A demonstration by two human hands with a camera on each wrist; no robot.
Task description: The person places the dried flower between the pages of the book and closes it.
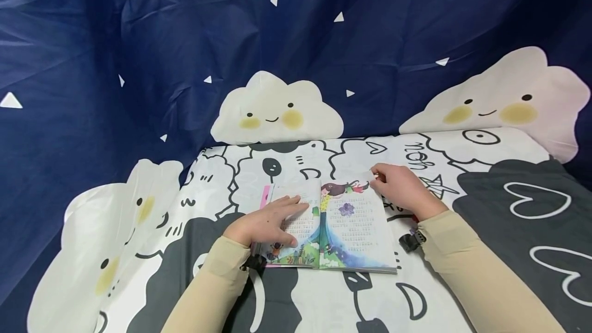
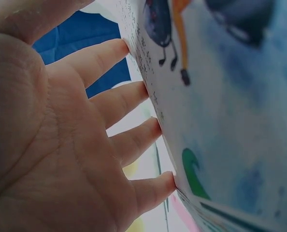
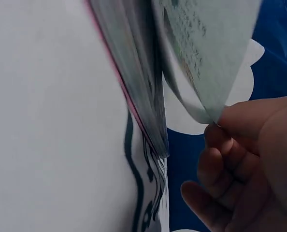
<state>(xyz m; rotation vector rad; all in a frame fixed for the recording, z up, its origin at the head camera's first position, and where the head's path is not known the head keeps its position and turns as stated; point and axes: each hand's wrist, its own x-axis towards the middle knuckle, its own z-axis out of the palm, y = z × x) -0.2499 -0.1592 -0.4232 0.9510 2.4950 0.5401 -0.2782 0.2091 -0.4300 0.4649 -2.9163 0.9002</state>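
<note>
An illustrated book (image 1: 356,230) lies spread on the patterned bedding, with printed text and a painted blue-and-green scene across both pages. My left hand (image 1: 273,220) rests on the left page, its fingers straight and spread; in the left wrist view the fingertips (image 2: 167,180) touch the paper. At the top right corner of the book, my right hand (image 1: 400,186) pinches a page corner between thumb and finger. The right wrist view shows that page (image 3: 216,58) lifted and bent away from the thicker stack of pages (image 3: 134,72) below.
The bedding (image 1: 324,302) has black-and-white cartoon drawings. Cloud-shaped figures (image 1: 277,112) stand along the back and left, against a dark blue cloth (image 1: 296,30) with white triangles. A pink edge (image 1: 265,197) shows at the book's left side.
</note>
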